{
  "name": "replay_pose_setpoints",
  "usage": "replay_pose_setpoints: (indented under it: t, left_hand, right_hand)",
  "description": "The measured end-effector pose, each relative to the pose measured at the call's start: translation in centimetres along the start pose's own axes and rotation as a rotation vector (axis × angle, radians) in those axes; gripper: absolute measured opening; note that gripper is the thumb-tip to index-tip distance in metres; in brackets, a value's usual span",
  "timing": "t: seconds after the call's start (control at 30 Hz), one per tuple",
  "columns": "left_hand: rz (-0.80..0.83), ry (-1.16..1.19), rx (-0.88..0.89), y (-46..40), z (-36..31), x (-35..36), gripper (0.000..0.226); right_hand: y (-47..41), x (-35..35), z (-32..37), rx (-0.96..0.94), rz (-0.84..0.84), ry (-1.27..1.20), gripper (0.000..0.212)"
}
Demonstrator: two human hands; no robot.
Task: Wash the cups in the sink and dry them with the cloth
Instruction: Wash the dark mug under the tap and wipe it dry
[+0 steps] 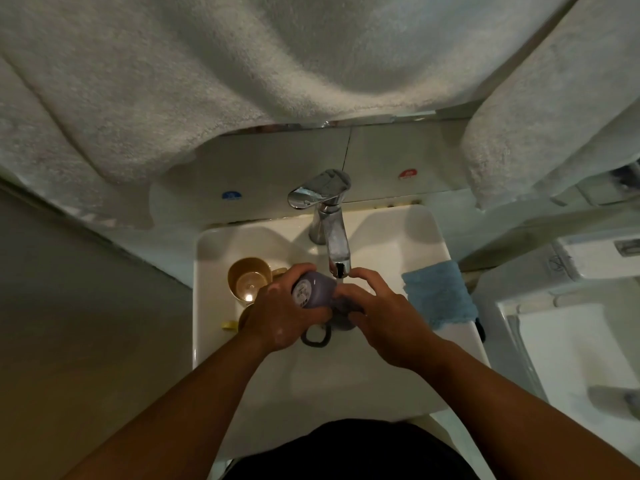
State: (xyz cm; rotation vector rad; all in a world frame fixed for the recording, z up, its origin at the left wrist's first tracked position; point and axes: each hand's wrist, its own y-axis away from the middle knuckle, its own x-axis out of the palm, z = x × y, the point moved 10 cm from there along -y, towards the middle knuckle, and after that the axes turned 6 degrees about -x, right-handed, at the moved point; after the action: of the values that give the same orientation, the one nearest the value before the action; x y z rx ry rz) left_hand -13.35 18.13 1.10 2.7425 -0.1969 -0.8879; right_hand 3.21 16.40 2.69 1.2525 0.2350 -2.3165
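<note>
A purple cup [313,289] lies on its side under the tap spout, its labelled base turned toward me. My left hand [277,311] grips it round the body. My right hand [375,315] touches its mouth end with curled fingers; what those fingers do is hidden. A second dark purple cup [341,318] with a loop handle [315,337] sits in the basin beneath my hands. A gold cup [249,277] stands upright at the sink's left, and another gold cup [244,315] peeks out behind my left wrist. A blue cloth [440,294] lies on the sink's right rim.
A chrome tap [329,216] stands at the back of the white sink [346,375], its spout over my hands. White towels [207,81] hang overhead across the top of the view. A second white basin [571,358] is at the right.
</note>
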Motion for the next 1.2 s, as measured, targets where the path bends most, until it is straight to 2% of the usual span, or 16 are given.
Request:
replay_pose_setpoints:
  t: [0.13,0.27,0.33,0.43,0.6,0.73,0.83,1.0,1.2]
  left_hand:
    - [-0.008,-0.003,0.012,0.0,-0.2,0.0,0.086]
    - [-0.015,0.016,-0.006,0.0,0.4,-0.1,0.084]
    - [-0.015,0.023,-0.001,0.1,0.2,-0.2,0.083]
    - [-0.014,0.048,0.004,0.3,0.1,-0.2,0.082]
    - [-0.007,0.215,-0.1,1.1,1.2,0.0,0.083]
    - [-0.007,0.259,-0.089,1.1,0.8,0.2,0.083]
    - [0.003,0.234,-0.059,0.9,0.4,0.1,0.084]
    - [0.044,0.255,-0.097,0.9,1.9,0.1,0.081]
    - [0.06,0.217,-0.077,0.9,1.1,1.0,0.08]
  right_hand:
    - [0.1,-0.8,-0.7,0.072,-0.051,-0.091,0.04]
    - [-0.1,-0.7,1.0,-0.031,-0.03,0.008,0.044]
    - [-0.2,-0.6,0.7,-0.004,-0.03,-0.019,0.045]
    - [-0.1,-1.0,-0.6,0.069,-0.11,-0.193,0.05]
    - [0.0,0.2,-1.7,0.335,-0.148,-0.818,0.05]
    - [-0.6,0.3,-1.5,0.457,-0.264,-0.904,0.011]
    - [-0.4,0.9,-2.0,0.58,-0.297,-0.986,0.028]
    - [-0.5,2.5,-1.0,0.493,-0.051,-1.231,0.023]
    - [-0.3,1.9,-1.6,0.623,-0.26,-1.144,0.016]
